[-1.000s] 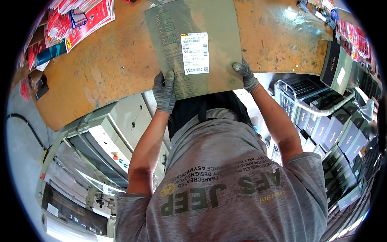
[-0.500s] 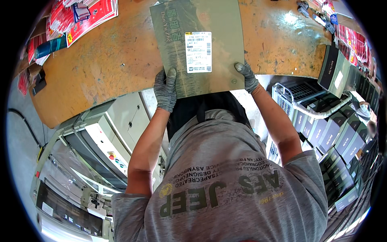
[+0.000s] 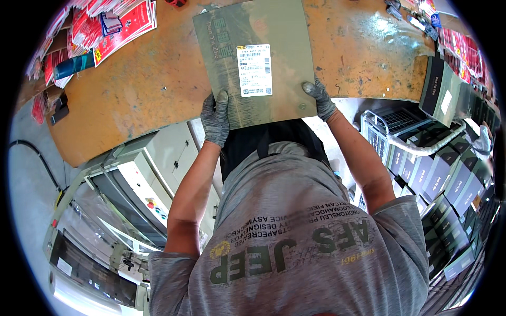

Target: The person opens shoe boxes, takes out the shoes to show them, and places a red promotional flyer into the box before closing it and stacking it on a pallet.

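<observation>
A flat olive-green box (image 3: 287,68) with a printed landscape lid is held between my two hands over the front edge of the table. A white label (image 3: 254,71) with barcodes is stuck near its middle. My left hand (image 3: 215,117), in a grey knit glove, grips the near left corner, thumb on top. Its other fingers are partly hidden at the side and below. My right hand (image 3: 320,99), gloved alike, holds the right edge near the front corner, thumb on the lid and the other fingers mostly out of sight.
The worn wooden table (image 3: 137,89) curves round in front of me. Red printed sheets (image 3: 126,29) pile up at its far left, beside a dark teal roll (image 3: 74,66). At the right, a dark box (image 3: 440,89) stands by a wire cart (image 3: 377,129) and stacked boxes (image 3: 435,174). Machinery (image 3: 132,195) stands lower left.
The box has tilted slightly, its far end shifting a little left in view. Both hands keep their hold on it. The surroundings have shifted slightly in view.
</observation>
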A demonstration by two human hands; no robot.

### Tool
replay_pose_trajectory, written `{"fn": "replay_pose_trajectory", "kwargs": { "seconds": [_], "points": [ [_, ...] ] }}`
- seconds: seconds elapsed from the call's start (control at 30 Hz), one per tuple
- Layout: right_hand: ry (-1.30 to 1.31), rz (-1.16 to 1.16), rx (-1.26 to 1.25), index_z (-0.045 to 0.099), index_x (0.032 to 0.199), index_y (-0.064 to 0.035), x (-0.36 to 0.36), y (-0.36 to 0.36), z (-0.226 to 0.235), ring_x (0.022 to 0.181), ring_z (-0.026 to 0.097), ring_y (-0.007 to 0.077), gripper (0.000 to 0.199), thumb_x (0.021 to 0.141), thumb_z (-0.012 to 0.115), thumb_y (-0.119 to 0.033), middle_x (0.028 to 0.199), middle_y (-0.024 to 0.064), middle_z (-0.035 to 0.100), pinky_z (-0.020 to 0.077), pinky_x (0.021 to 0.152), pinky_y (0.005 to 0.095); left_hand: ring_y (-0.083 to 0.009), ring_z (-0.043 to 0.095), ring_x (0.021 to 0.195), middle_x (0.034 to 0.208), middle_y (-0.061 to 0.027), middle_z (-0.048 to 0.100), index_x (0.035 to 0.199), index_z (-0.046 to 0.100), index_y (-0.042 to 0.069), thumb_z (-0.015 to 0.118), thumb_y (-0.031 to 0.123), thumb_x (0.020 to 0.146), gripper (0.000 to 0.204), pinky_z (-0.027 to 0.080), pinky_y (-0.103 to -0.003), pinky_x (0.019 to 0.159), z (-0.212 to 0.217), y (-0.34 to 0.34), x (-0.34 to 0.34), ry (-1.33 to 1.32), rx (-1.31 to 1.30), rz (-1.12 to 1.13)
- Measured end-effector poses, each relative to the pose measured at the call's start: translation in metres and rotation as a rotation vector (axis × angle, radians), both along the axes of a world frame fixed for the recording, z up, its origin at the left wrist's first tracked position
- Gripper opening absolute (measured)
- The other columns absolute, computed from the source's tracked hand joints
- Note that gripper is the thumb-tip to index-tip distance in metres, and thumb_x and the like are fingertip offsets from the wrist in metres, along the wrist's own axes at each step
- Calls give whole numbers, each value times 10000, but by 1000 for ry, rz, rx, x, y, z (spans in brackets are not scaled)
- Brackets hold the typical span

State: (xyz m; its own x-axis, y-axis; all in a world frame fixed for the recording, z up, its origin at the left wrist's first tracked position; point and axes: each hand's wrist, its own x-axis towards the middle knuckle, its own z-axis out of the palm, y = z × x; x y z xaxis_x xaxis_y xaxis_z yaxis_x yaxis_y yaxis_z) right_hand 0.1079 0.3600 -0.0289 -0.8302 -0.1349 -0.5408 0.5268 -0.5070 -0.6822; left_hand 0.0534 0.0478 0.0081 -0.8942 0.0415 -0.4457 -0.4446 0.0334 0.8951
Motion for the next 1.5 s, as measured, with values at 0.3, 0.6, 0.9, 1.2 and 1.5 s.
{"fn": "replay_pose_trajectory", "kwargs": {
  "seconds": [0.3,0.6,0.9,1.2,1.5],
  "points": [
    [123,-32,81,301,1590,-58,-1,-1,-6,1372,467,251,1048,785,806,-500,1504,141,467,404,1135,386,-169,558,1160,1306,-108,633,1368,565,-36,686,472,971,656,436,-318,1039,-12,-5,2,-64,20,1],
    [109,-84,-46,357,1552,-40,-5,4,15,1301,541,261,919,799,757,-382,1432,150,526,459,1092,398,-180,578,1195,1309,-75,620,1407,554,34,725,462,923,668,453,-337,1066,-33,-26,14,-281,367,-6],
    [150,-39,-68,345,1542,-19,-6,-30,29,1271,566,293,980,740,772,-390,1417,173,525,505,1041,420,-243,375,1450,1574,-122,405,1619,212,49,837,487,753,1154,303,-399,1195,25,-54,19,-234,340,-116],
    [102,-94,-27,380,1502,-10,-51,-119,71,1257,559,302,965,688,751,-371,1371,178,536,495,1036,421,-228,403,1426,1532,-104,455,1606,250,49,836,352,830,1019,330,-397,1180,44,-141,-34,-216,333,-222],
    [-123,-273,107,465,1434,-28,-37,-96,45,1208,588,337,849,681,787,-250,1289,139,601,495,1049,475,-267,602,1259,1401,-135,609,1412,546,-3,620,197,1014,451,496,-410,1068,25,-359,-209,201,-133,205]
  ]
}}
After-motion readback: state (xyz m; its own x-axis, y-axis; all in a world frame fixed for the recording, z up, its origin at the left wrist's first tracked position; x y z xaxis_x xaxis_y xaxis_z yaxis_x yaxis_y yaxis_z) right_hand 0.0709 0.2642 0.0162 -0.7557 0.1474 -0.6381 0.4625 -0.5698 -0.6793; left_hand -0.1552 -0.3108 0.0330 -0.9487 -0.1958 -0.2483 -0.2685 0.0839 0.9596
